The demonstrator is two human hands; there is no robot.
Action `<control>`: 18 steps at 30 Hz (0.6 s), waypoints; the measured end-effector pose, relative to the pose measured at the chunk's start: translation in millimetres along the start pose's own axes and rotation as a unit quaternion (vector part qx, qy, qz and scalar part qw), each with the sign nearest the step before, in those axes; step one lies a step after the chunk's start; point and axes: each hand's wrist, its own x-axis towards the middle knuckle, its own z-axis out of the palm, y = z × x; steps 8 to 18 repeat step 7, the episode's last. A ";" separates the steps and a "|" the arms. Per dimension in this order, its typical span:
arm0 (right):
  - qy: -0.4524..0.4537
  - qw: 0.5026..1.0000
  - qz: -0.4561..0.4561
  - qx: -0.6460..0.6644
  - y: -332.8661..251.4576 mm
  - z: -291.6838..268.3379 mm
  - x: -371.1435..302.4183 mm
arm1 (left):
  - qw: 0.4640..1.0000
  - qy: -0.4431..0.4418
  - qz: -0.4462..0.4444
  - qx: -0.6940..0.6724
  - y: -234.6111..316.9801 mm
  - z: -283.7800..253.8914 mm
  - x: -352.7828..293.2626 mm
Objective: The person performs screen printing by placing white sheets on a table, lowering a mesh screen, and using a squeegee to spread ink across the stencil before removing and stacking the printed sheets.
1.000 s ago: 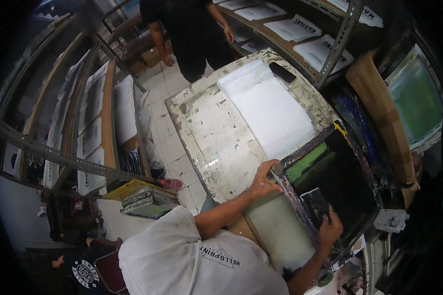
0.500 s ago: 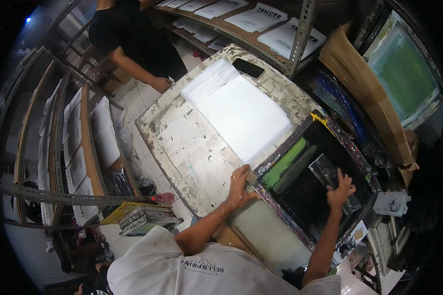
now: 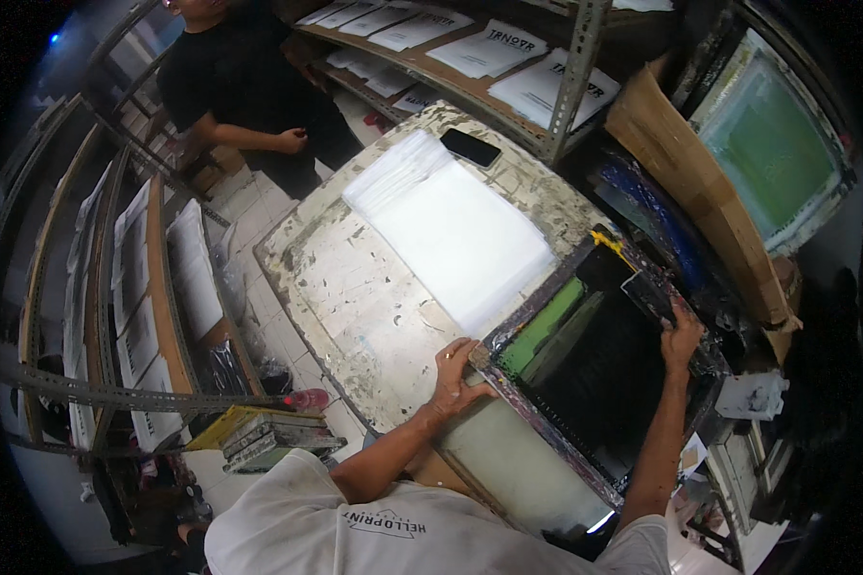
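Note:
My left hand (image 3: 454, 385) is closed around the near-left corner of a screen printing frame (image 3: 558, 433), whose rim is smeared with dried ink. Black ink covers most of the mesh (image 3: 594, 369), with a bright green strip (image 3: 544, 329) along its left part. At the frame's right side my right hand (image 3: 681, 337) grips a dark squeegee (image 3: 648, 293), partly hidden by my fingers. Just beyond the frame, a stack of thin white sheets or bags (image 3: 451, 230) lies on the ink-stained worktable (image 3: 340, 307).
A black phone (image 3: 471, 147) rests at the table's far edge. Behind it, shelves (image 3: 422, 59) hold printed white sheets. A person in black (image 3: 249, 96) stands beyond the table. Drying racks (image 3: 153, 316) fill the left. Cardboard (image 3: 705, 177) and a green-meshed screen (image 3: 775, 144) stand at right.
My right hand and the squeegee have moved from the middle of the mesh to its right side. My left hand keeps the frame corner. The person in black has drawn their hand back from the table.

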 end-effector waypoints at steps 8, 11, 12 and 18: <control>-0.120 0.987 0.093 -0.044 -67.1 -25.6 -85.9 | 0.998 -0.013 -0.053 -0.044 12.0 5.2 -1.1; -0.120 0.987 0.093 -0.044 -67.1 -25.6 -85.9 | 0.998 -0.013 -0.053 -0.044 12.0 5.2 -1.1; -0.120 0.987 0.093 -0.044 -67.1 -25.6 -85.9 | 0.998 -0.013 -0.053 -0.044 12.0 5.2 -1.1; -0.120 0.987 0.093 -0.044 -67.1 -25.6 -85.9 | 0.998 -0.013 -0.053 -0.044 12.0 5.2 -1.1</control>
